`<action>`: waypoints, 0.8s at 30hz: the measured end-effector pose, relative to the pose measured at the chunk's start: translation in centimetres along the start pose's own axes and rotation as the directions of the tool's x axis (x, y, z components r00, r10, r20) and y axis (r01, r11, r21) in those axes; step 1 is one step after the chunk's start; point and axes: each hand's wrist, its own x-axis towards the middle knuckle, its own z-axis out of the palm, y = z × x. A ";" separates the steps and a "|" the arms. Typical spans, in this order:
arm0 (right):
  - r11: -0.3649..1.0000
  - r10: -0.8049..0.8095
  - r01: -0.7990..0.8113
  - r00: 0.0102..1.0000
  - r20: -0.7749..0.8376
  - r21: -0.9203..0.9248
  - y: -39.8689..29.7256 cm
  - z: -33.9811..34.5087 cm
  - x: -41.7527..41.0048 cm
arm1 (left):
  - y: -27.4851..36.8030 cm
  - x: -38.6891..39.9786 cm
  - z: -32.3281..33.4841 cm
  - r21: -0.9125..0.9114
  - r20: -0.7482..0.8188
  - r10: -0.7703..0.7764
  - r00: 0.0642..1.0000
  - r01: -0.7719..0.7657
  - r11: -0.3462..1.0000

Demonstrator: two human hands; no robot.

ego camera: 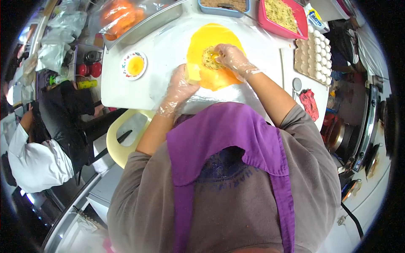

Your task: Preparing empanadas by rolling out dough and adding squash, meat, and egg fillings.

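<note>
My left hand (181,83), in a clear plastic glove, holds a pale yellow block (192,73), perhaps cheese, at the left edge of a flat round yellow-orange sheet of dough (212,35). Shredded filling (207,60) lies in a small mound at the middle of the sheet. Over the mound is my right hand (232,58), gloved too, with its fingertips bent together at a small yellow piece; whether they grip it is unclear. Clear plastic film (169,41) is spread beneath the dough.
Left stands a plate with yellow liquid (124,69). Behind are a metal tray (148,27) with bagged orange food, a blue tub (221,12) and a pink tub (278,33). Right are an egg carton (300,60), a pizza cutter (296,84) and a red packet (309,104). A person (41,164) sits far left.
</note>
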 end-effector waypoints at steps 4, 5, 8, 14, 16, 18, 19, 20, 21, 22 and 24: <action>0.998 0.027 -0.022 0.996 0.083 -0.062 1.3 0.3 1.5 | 0.2 0.5 -0.4 -0.023 -0.032 0.026 0.999 -0.027 0.999; 0.997 0.033 -0.028 0.996 0.079 -0.066 2.0 0.5 1.5 | 0.5 0.8 -0.2 -0.045 -0.032 -0.003 0.999 0.002 0.999; 0.979 -0.113 0.102 0.992 -0.057 -0.175 1.6 1.3 1.6 | -0.9 1.2 0.1 -0.255 -0.007 0.012 1.000 -0.013 0.967; 0.943 -0.310 0.331 0.901 0.304 -0.020 -2.1 0.8 0.6 | -0.2 2.2 -0.3 -0.327 0.244 0.207 0.948 -0.121 0.937; 0.925 -0.330 0.372 0.888 0.321 -0.078 -2.3 0.4 0.4 | -0.4 2.5 -0.2 -0.337 0.290 0.226 0.930 -0.122 0.934; 0.901 -0.350 0.413 0.872 0.342 -0.131 -3.0 0.2 0.2 | -1.0 2.7 -0.1 -0.345 0.333 0.242 0.911 -0.121 0.931; 0.918 -0.302 0.371 0.883 0.360 -0.141 -3.7 0.1 -0.1 | -1.4 2.7 0.0 -0.304 0.330 0.233 0.915 -0.130 0.944; 0.932 -0.254 0.330 0.890 0.378 -0.151 -4.2 0.2 -0.2 | -1.8 2.7 0.0 -0.261 0.326 0.223 0.919 -0.139 0.955; 0.933 -0.251 0.327 0.892 0.376 -0.152 -4.0 0.2 -0.4 | -1.4 2.8 0.0 -0.263 0.330 0.224 0.917 -0.139 0.955; 0.933 -0.285 0.339 0.900 0.329 -0.119 -3.7 0.3 -0.5 | -1.1 2.9 0.0 -0.254 0.357 0.215 0.909 -0.128 0.959; 0.932 -0.317 0.353 0.906 0.281 -0.086 -2.8 0.9 -0.6 | -0.8 3.0 0.2 -0.244 0.383 0.206 0.901 -0.117 0.963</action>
